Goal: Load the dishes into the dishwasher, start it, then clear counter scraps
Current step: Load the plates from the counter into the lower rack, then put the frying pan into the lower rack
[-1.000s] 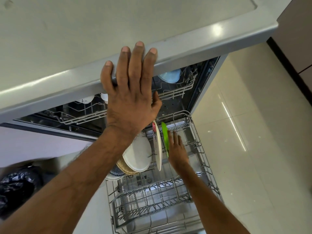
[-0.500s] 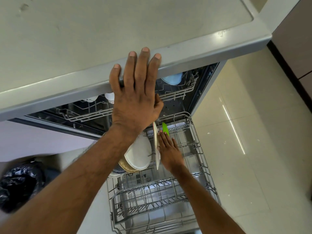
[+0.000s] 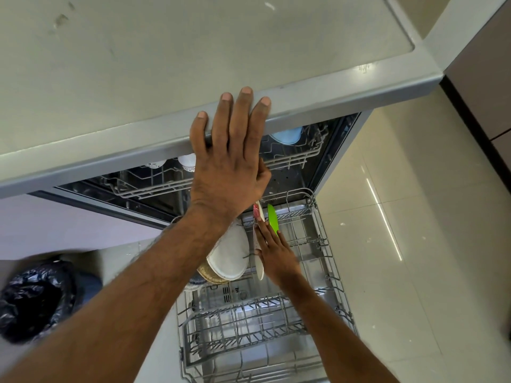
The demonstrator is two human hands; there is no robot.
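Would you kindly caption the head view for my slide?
Left hand flat on countertop edge; right hand touching green plate in lower rack.

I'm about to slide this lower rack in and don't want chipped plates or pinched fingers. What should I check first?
1. Green plate upright in the lower rack: ok.
2. Patterned plate seated between tines: cannot tell; the right hand lies against it.
3. Right hand out of the rack: not ok.
4. Left hand braced on the counter edge: ok.
5. Upper rack pushed in: ok.
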